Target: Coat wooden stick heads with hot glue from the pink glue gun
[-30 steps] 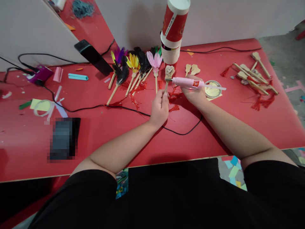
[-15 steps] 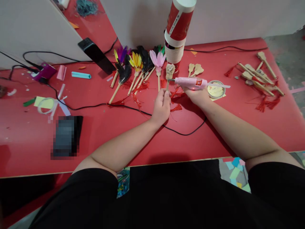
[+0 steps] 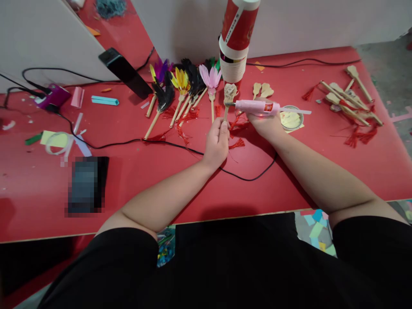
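Note:
My left hand (image 3: 218, 139) grips the thin wooden handle of a small fan-shaped piece (image 3: 229, 92), its pale, rough head upright. In my right hand (image 3: 265, 124) is a pink hot glue gun (image 3: 254, 107) with a small red light on and a clear glue stick (image 3: 298, 112) out of its back. The nozzle meets the lower part of the wooden head, or lies just in front of it; I cannot tell which. Left of it lies a finished-looking piece with pink feathers (image 3: 210, 76), beside others with yellow feathers (image 3: 180, 80) and black feathers (image 3: 165, 96).
Stacked paper cups (image 3: 240, 30) stand behind my hands. Bare wooden pieces with red tassels (image 3: 349, 103) lie at the right, near a round tin (image 3: 292, 119). A black cable (image 3: 247, 179) loops across the red table (image 3: 167, 171). A propped phone (image 3: 127, 73) and purple power adapter (image 3: 53, 97) are left.
The whole view has shifted slightly, so things sit a little further left. Both hands keep their holds, and the glue gun's nozzle stays at the wooden head.

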`<act>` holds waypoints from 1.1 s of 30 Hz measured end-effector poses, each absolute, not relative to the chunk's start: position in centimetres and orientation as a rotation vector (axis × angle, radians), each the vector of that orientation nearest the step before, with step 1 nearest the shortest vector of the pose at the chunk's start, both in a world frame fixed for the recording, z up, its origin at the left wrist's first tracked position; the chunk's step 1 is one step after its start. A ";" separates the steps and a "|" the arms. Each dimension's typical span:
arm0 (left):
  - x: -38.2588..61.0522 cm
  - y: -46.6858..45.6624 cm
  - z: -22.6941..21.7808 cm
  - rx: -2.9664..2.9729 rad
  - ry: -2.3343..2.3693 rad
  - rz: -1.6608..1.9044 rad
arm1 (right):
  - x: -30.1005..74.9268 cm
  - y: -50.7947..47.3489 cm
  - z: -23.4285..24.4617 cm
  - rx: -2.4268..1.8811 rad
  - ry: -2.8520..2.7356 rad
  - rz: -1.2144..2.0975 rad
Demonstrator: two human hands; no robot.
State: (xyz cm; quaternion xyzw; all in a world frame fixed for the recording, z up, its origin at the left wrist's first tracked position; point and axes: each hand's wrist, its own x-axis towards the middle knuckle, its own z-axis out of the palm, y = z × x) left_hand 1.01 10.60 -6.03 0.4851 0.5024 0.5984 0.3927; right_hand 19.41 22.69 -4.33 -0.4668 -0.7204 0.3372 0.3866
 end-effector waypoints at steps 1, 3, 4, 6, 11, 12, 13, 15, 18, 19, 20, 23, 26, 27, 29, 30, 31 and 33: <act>1.0 10.6 -6.0 1.217 1.266 1.521 | 19.4 22.7 -4.3 -1.192 -1.833 0.862; 1.1 10.5 -5.8 1.194 1.253 1.527 | 19.5 22.7 -4.4 -1.193 -1.831 0.868; 1.1 10.5 -5.8 1.190 1.249 1.528 | 19.5 22.8 -4.4 -1.192 -1.830 0.871; 1.1 10.5 -5.7 1.181 1.241 1.531 | 19.6 22.9 -4.5 -1.198 -1.829 0.874; 1.0 10.5 -5.6 1.175 1.264 1.518 | 19.6 23.0 -4.4 -1.213 -1.821 0.873; 0.9 10.5 -5.6 1.180 1.267 1.515 | 19.6 22.9 -4.3 -1.208 -1.816 0.871; 0.9 10.5 -5.6 1.185 1.268 1.511 | 19.6 22.9 -4.3 -1.206 -1.811 0.869; 0.9 10.4 -5.6 1.192 1.269 1.505 | 19.5 22.9 -4.2 -1.208 -1.797 0.873; 0.9 10.4 -5.5 1.192 1.272 1.508 | 19.4 23.1 -4.2 -1.219 -1.789 0.897; 0.9 10.4 -5.5 1.190 1.272 1.510 | 19.4 23.2 -4.3 -1.224 -1.784 0.902; 0.9 10.4 -5.4 1.190 1.269 1.510 | 19.3 23.3 -4.3 -1.227 -1.778 0.904; 0.9 10.3 -5.5 1.200 1.257 1.511 | 19.3 23.3 -4.6 -1.206 -1.745 0.904; 0.9 10.4 -5.7 1.188 1.233 1.508 | 19.4 23.0 -4.7 -1.164 -1.704 0.928; 0.9 10.4 -5.7 1.173 1.229 1.508 | 19.4 22.9 -4.7 -1.154 -1.686 0.942; 1.0 10.5 -5.8 1.141 1.230 1.509 | 19.6 22.6 -4.7 -1.139 -1.648 0.968; 1.0 10.6 -5.8 1.128 1.232 1.510 | 19.7 22.5 -4.8 -1.133 -1.634 0.975; 1.0 10.6 -5.8 1.119 1.229 1.513 | 19.8 22.5 -4.9 -1.128 -1.628 0.980; 1.1 10.6 -5.8 1.109 1.215 1.518 | 19.9 22.4 -5.0 -1.117 -1.641 0.979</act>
